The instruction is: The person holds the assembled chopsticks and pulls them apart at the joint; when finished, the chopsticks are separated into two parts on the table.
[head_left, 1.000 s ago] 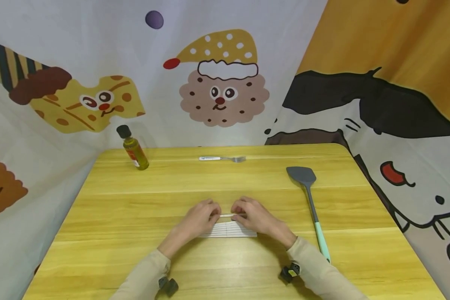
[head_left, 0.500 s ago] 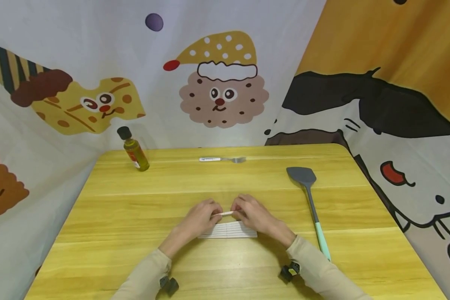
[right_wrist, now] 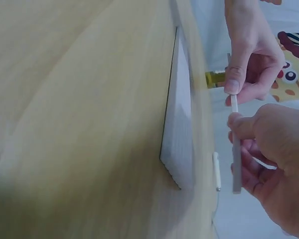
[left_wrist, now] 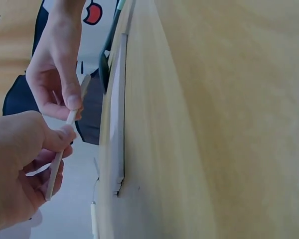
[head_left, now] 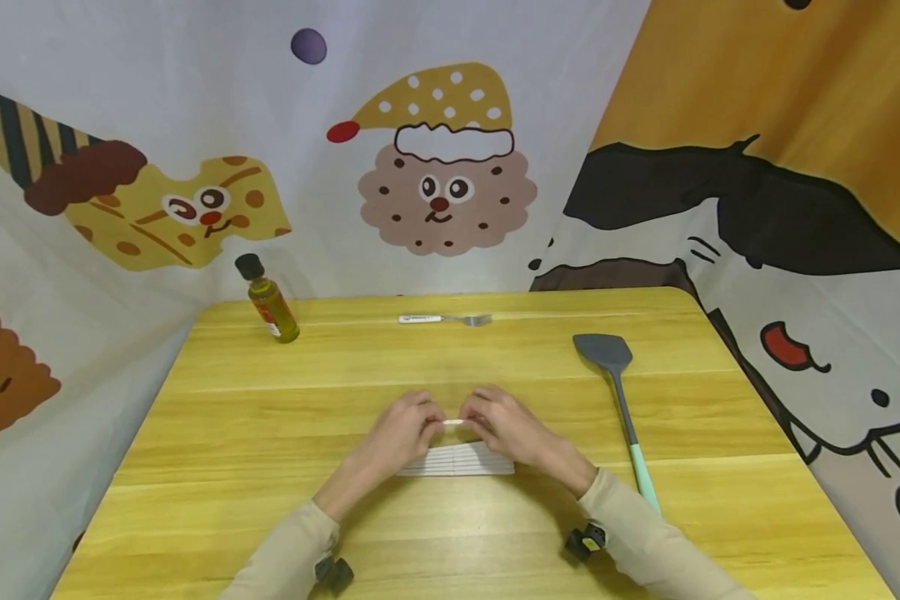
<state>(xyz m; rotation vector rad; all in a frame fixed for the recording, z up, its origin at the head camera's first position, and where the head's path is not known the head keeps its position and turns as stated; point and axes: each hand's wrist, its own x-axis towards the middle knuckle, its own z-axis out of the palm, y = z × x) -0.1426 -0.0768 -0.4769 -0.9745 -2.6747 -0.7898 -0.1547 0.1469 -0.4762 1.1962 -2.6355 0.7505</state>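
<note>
Both hands hold a narrow, flat white strip (head_left: 453, 422) above the table. My left hand (head_left: 402, 432) pinches it between thumb and fingers on the left, and my right hand (head_left: 504, 427) does likewise on the right. Only a short middle part shows between the fingertips in the head view; the ends stick out past the fingers in the right wrist view (right_wrist: 236, 159). Just below the hands lies a low white panel (head_left: 453, 461) with parallel lines along it and one line across the middle. Its end looks stepped in the left wrist view, and the hands partly cover its back corners.
A grey spatula (head_left: 625, 408) with a mint handle lies on the wooden table (head_left: 450, 542) to the right. A fork (head_left: 442, 319) with a white handle is at the back. An oil bottle (head_left: 272, 308) with a black cap stands back left. A printed cloth (head_left: 270, 100) hangs behind.
Both hands have moved slightly up and away from the white panel with the strip between them. The gap between strip and panel has widened. The panel has stayed in place.
</note>
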